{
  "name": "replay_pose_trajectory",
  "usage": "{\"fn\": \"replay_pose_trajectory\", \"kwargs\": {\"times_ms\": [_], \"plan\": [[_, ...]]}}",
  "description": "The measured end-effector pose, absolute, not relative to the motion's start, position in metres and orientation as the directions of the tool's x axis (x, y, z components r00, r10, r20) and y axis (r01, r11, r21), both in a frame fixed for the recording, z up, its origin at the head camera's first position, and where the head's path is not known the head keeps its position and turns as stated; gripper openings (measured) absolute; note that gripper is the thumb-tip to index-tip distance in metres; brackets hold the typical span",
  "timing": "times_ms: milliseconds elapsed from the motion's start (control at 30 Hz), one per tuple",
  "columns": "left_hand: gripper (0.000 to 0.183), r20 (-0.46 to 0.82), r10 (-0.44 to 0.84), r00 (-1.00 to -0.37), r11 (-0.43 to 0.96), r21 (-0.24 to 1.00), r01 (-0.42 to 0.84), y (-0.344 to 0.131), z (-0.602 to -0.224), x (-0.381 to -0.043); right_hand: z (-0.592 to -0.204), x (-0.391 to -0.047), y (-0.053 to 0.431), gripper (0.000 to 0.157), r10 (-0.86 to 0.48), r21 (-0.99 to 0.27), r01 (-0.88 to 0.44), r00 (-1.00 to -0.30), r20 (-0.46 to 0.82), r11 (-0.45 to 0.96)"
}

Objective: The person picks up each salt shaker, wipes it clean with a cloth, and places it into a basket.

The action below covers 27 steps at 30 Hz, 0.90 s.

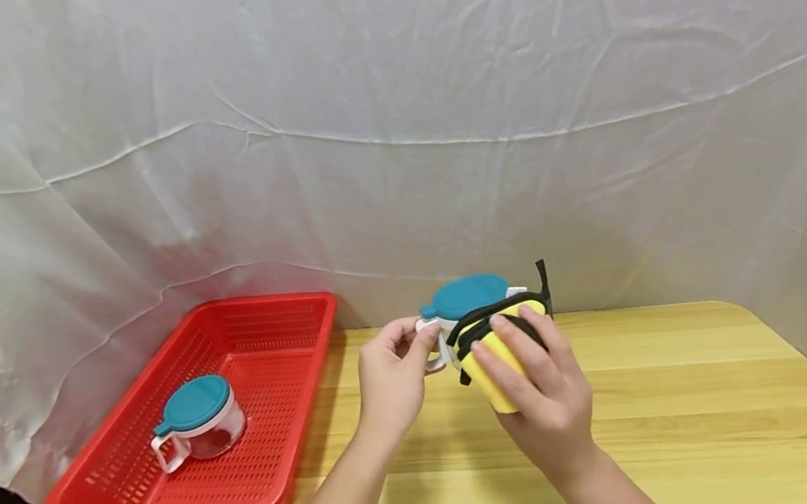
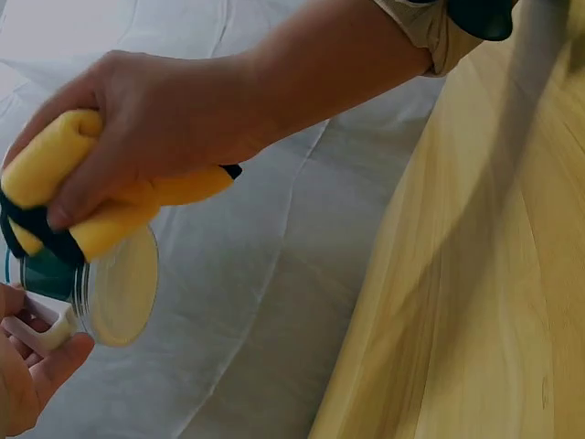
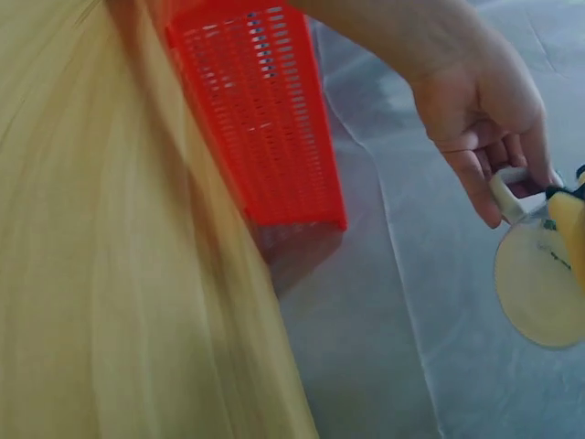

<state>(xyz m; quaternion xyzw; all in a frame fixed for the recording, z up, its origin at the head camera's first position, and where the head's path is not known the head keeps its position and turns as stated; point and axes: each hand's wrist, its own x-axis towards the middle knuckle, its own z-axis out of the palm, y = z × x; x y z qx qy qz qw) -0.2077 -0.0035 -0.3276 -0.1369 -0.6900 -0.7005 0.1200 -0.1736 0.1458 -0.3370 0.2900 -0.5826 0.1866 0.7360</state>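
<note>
My left hand (image 1: 392, 375) pinches the white handle of a clear jar with a teal lid (image 1: 471, 296), held up above the table. My right hand (image 1: 546, 398) grips a folded yellow cloth with black edging (image 1: 493, 375) and holds it against the jar's side. In the left wrist view the cloth (image 2: 119, 206) wraps part of the jar, and the round clear base (image 2: 123, 293) faces the camera. The right wrist view shows the left fingers (image 3: 480, 187) on the handle, while the cloth is cut off by the frame's edge.
On the left of the wooden table (image 1: 664, 405) stands a red perforated basket (image 1: 264, 412). A similar jar with a teal lid (image 1: 197, 403) sits upright inside it. A pale curtain (image 1: 390, 144) hangs behind the table's back edge.
</note>
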Motion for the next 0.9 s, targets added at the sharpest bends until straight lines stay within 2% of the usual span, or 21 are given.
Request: {"fn": "replay_pose_trajectory", "kwargs": {"times_ms": [100, 333, 467, 600, 667, 767, 900], "plan": [[0.012, 0.390, -0.032, -0.920, 0.037, 0.920, 0.389, -0.005, -0.327, -0.209, -0.339, -0.173, 0.144, 0.013, -0.149, 0.266, -0.581, 0.242, 0.959, 0.769], [0.011, 0.481, -0.139, -0.866, 0.128, 0.875, 0.466, -0.012, -0.325, -0.213, -0.351, -0.174, 0.144, 0.032, -0.246, 0.259, -0.607, 0.108, 0.963, 0.751], [0.011, 0.576, -0.156, -0.803, 0.211, 0.813, 0.542, -0.012, -0.327, -0.211, -0.352, -0.173, 0.141, 0.024, -0.228, 0.234, -0.579, 0.085, 0.970, 0.781], [0.011, 0.706, -0.105, -0.700, 0.321, 0.691, 0.648, -0.007, -0.333, -0.208, -0.349, -0.171, 0.138, 0.017, -0.168, 0.186, -0.544, 0.083, 0.982, 0.818], [0.011, 0.733, -0.076, -0.676, 0.338, 0.656, 0.674, -0.003, -0.336, -0.207, -0.347, -0.169, 0.137, 0.016, -0.137, 0.160, -0.539, 0.084, 0.987, 0.827], [0.011, 0.706, -0.065, -0.705, 0.313, 0.686, 0.657, 0.001, -0.337, -0.205, -0.344, -0.166, 0.135, 0.016, -0.116, 0.140, -0.523, 0.077, 0.990, 0.841], [0.009, 0.578, -0.104, -0.809, 0.216, 0.808, 0.549, 0.001, -0.337, -0.206, -0.344, -0.164, 0.129, 0.017, -0.153, 0.163, -0.484, 0.060, 0.986, 0.860]]}}
